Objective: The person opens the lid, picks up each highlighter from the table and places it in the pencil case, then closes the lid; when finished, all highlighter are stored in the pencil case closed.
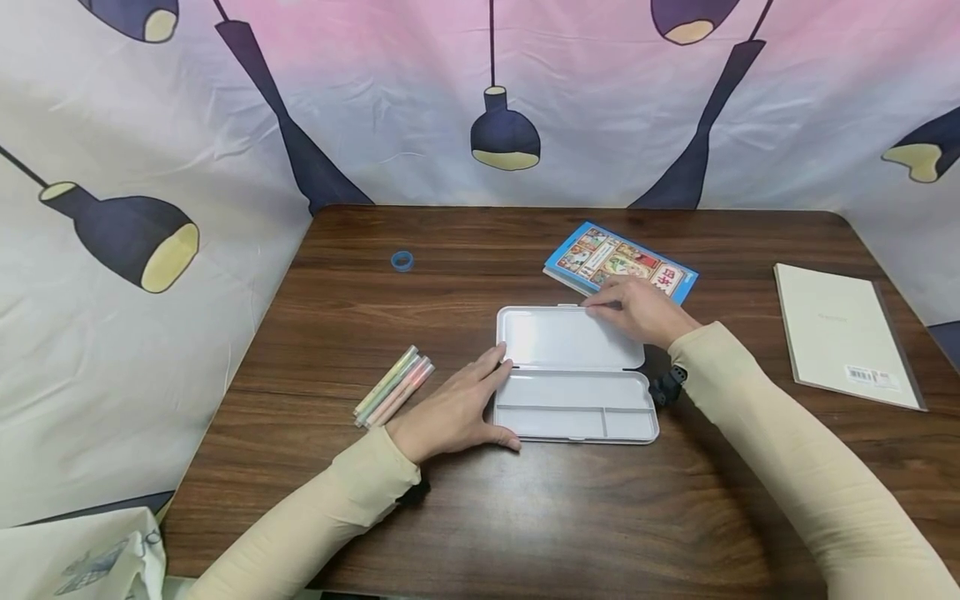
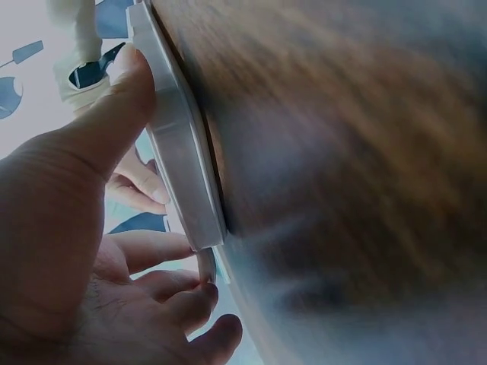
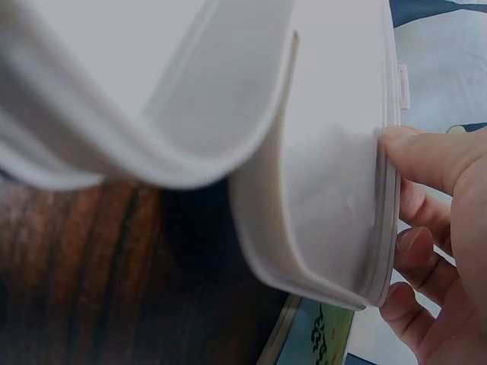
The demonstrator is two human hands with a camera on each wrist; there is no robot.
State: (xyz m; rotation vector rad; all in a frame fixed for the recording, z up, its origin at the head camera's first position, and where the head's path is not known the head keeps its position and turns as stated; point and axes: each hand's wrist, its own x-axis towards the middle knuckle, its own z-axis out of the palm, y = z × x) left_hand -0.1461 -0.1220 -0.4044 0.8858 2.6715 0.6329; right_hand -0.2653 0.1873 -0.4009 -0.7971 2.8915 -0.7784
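Note:
A white plastic pencil case (image 1: 551,423) lies unfolded on the wooden table, its divided base nearer me and its lid (image 1: 555,333) swung back. No contents show in its compartments. My left hand (image 1: 453,412) spans the base's left end, thumb at the front corner and fingers by the hinge side. In the left wrist view that thumb rests along the case's side wall (image 2: 179,144). With my right hand (image 1: 648,312) I pinch the lid's far edge near its right corner. The right wrist view has the thumb (image 3: 418,156) on the lid's inside, fingers behind it.
Several pastel markers (image 1: 393,387) lie left of my left hand. A blue ring-shaped tape roll (image 1: 394,268) is farther back. Behind the lid lies a blue-edged illustrated book (image 1: 570,258), partly covered by my right hand. A cream notebook (image 1: 840,325) sits at the right.

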